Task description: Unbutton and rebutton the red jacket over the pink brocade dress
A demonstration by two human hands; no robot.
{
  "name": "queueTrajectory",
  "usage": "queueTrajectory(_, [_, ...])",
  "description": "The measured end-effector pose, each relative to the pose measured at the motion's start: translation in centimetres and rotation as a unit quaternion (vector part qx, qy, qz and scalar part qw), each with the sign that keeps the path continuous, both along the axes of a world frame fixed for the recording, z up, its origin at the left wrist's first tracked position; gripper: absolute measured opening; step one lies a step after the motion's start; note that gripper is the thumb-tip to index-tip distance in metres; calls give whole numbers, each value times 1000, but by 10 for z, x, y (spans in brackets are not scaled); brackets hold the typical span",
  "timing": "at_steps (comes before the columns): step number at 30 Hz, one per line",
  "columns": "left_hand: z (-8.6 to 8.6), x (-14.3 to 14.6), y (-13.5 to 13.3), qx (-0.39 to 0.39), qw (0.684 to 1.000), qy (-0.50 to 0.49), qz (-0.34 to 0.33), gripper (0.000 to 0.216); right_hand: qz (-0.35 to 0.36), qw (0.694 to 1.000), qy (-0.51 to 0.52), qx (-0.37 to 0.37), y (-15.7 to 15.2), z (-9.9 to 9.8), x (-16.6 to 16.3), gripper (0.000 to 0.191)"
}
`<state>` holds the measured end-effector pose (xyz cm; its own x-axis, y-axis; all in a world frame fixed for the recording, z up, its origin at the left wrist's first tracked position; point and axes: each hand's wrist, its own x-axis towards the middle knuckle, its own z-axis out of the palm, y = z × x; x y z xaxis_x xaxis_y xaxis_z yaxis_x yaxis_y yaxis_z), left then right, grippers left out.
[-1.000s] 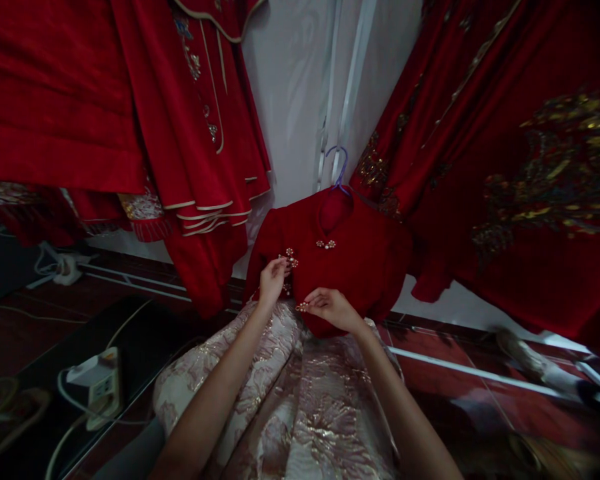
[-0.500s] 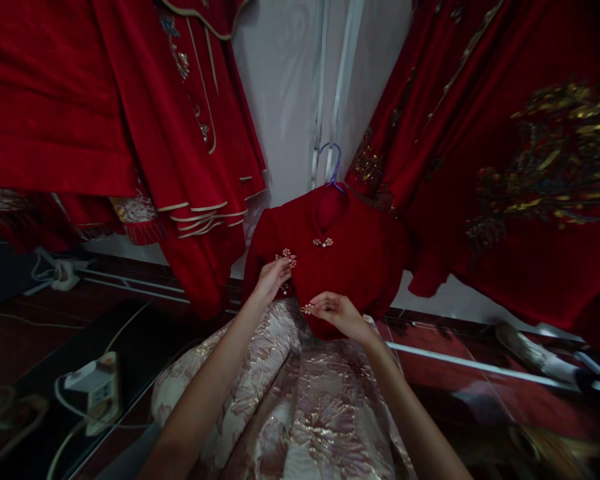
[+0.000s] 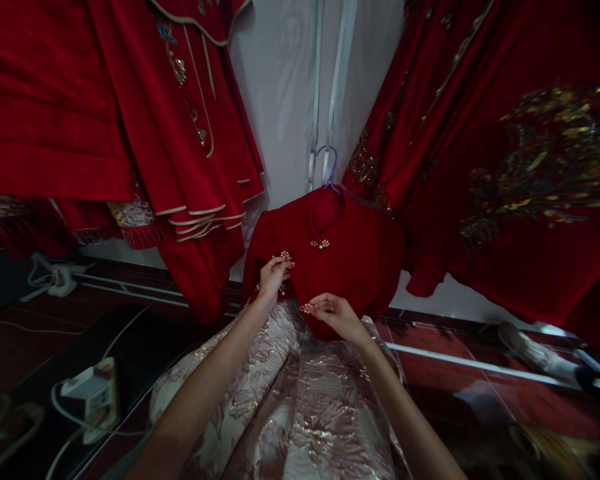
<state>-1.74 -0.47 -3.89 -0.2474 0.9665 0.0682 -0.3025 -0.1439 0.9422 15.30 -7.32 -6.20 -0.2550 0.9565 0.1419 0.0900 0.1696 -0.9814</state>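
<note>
A short red jacket (image 3: 350,267) with beaded flower fasteners hangs on a purple hanger (image 3: 333,163) straight ahead. My left hand (image 3: 274,275) is closed on the jacket's left front edge, beside a beaded flower (image 3: 285,255). My right hand (image 3: 333,313) pinches a small beaded fastener (image 3: 307,308) at the lower edge of the other front panel. The collar fastener (image 3: 320,244) has its two flower parts side by side. Under both hands, a pale brocade skirt with metallic threads (image 3: 340,413) spreads toward me.
Red garments with cream piping (image 3: 195,153) hang at left, and a red garment with gold embroidery (image 3: 555,167) hangs at right. A power strip (image 3: 100,397) with cables lies at lower left. A white rail (image 3: 470,363) runs low along the right.
My left hand has slid slightly down and left, so the beaded flower above it shows more. My right hand keeps its pinch on the fastener. The view has shifted a little.
</note>
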Motion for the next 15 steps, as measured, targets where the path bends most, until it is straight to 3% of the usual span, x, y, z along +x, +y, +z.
queueTrajectory(5, [10,3,1,-12,993,91,-70,29,56,998,-30,22,-2,7,9,28])
queueTrajectory(8, [29,11,6,125,963,226,-75,24,109,992,-63,7,-5,20,23,27])
queueTrajectory(11, [50,19,11,268,878,394,-49,28,144,986,-80,-17,-9,33,38,27])
queueTrajectory(15, [71,29,16,344,748,568,-24,30,149,985,-84,-30,-13,43,52,24])
